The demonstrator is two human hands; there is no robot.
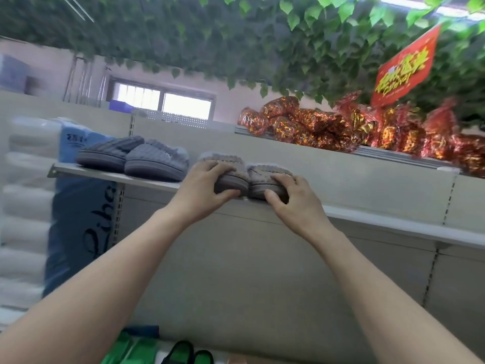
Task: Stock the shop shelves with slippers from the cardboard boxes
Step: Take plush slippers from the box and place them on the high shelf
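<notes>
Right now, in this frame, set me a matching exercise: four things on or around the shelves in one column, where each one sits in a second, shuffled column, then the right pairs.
Things
1. blue-grey slippers
2. taupe slippers
3. foil bags
4. red sign

Places
A. hanging among the green leaves
B. gripped by the left hand and right hand at the front edge of the shelf
C. piled on the top ledge, to the right
D. lying untouched on the shelf, left of both hands

Pairs: 1-D, 2-B, 3-C, 4-A
</notes>
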